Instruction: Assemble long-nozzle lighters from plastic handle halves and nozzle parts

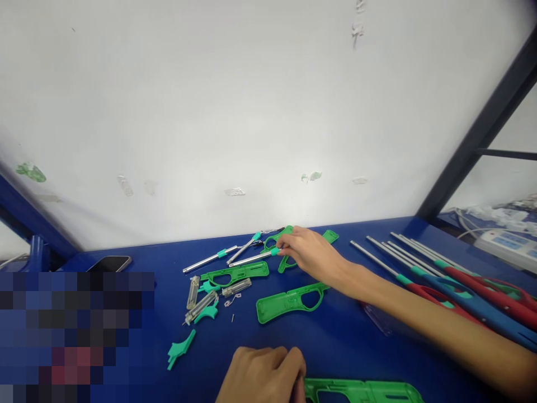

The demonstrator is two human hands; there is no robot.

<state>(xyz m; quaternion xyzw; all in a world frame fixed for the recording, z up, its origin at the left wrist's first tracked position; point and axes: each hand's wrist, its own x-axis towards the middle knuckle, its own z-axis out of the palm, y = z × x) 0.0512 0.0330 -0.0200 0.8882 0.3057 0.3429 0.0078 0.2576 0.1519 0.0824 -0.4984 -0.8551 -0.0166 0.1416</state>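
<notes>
My right hand (308, 252) reaches to the back of the blue table, fingers pinched on the teal collar end of a silver lighter barrel (251, 259). Two more barrels (212, 260) lie beside it. Close to the front edge of the view, my left hand (264, 375) is closed at the end of a green lighter shell half (369, 387); its fingertips are partly hidden. Other green shell halves (289, 303) rest between the hands. Left of them are clear fuel tanks (201, 307), teal triggers (181, 350), a small metal clip (232, 300) and a screw (232, 318).
Several red and blue long-necked lighters (465, 291) lie at the right. A phone (109, 263) sits at the back left, near a blurred-out patch. A white wall (268, 112) stands behind the table, with a dark metal post (482, 117) and a power strip (507, 243) at right.
</notes>
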